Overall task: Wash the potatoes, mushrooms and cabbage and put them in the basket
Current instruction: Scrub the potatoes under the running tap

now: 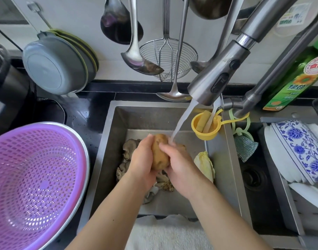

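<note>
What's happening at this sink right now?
A person holds a potato between the left hand and the right hand, right under the water running from the faucet. Mushrooms and a piece of cabbage lie in the sink below. The purple basket on the counter to the left holds nothing yet.

White tiled wall [78, 13] hung with ladles [134, 51], black countertop [86, 112], daylight throughout

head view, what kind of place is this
Most likely a home kitchen: a steel sink under a running faucet, ladles hanging on the tiled wall, and a blue-patterned bowl drying in a rack.
</note>
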`<action>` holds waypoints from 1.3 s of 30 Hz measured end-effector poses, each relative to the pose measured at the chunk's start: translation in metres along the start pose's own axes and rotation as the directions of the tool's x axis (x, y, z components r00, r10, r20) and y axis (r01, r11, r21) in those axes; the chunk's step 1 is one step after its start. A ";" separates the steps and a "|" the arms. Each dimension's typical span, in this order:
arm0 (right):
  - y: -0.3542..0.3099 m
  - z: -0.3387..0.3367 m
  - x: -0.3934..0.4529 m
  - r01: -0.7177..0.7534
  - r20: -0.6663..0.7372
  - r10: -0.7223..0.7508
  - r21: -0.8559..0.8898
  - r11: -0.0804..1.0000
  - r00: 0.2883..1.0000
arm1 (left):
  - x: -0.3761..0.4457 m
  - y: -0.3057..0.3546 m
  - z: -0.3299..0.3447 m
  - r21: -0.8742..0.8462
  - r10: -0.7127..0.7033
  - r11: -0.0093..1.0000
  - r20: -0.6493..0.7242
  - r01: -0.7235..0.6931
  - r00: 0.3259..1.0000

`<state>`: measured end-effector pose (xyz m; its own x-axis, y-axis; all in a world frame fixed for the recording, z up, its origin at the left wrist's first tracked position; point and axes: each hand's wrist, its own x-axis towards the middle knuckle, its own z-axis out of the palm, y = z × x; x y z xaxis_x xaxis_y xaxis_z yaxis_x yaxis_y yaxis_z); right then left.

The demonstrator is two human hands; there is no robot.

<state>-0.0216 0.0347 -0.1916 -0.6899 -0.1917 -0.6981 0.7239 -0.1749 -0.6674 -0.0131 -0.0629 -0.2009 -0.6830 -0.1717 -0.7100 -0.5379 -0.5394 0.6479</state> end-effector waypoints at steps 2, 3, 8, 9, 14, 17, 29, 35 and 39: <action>0.014 -0.001 -0.008 0.010 0.058 -0.009 -0.016 1.000 0.998 | 0.000 -0.011 -0.002 0.083 0.013 0.996 -0.057 -0.008 0.998; 0.014 -0.001 -0.007 0.009 0.006 -0.009 -0.057 0.998 1.000 | -0.002 -0.018 0.000 0.157 0.056 0.987 -0.080 -0.042 0.995; 0.004 -0.007 0.009 -0.071 -0.164 0.064 -0.038 0.997 0.984 | 0.001 -0.036 0.010 0.204 0.160 0.969 -0.088 -0.139 0.983; 0.006 -0.007 0.011 -0.043 -0.114 0.041 -0.016 0.999 0.993 | 0.005 -0.032 0.009 0.158 0.152 0.978 -0.099 -0.135 0.983; 0.014 -0.006 0.014 0.067 -0.038 -0.073 -0.128 0.990 0.997 | 0.014 -0.030 0.012 0.191 0.190 0.966 -0.057 -0.176 0.980; 0.011 -0.007 0.016 0.028 -0.096 -0.035 -0.079 0.997 0.995 | 0.014 -0.033 0.012 0.208 0.230 0.955 -0.082 -0.209 0.970; 0.004 -0.005 0.028 -0.043 -0.251 0.046 0.017 0.999 0.967 | 0.014 -0.031 0.015 0.240 0.240 0.942 0.001 -0.233 0.971; 0.006 -0.008 0.024 -0.005 -0.166 -0.014 -0.116 0.993 0.986 | 0.029 -0.018 0.018 0.246 0.089 0.967 -0.094 -0.063 0.992; 0.018 -0.003 0.014 0.099 -0.039 -0.108 -0.176 0.979 0.993 | 0.043 -0.008 0.019 0.034 0.056 0.998 -0.290 -0.049 0.955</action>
<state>-0.0182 0.0322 -0.2140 -0.7634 -0.1338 -0.6319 0.6396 -0.0200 -0.7684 -0.0473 -0.0496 -0.2312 -0.5394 -0.4336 -0.7218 -0.5204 -0.5023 0.6906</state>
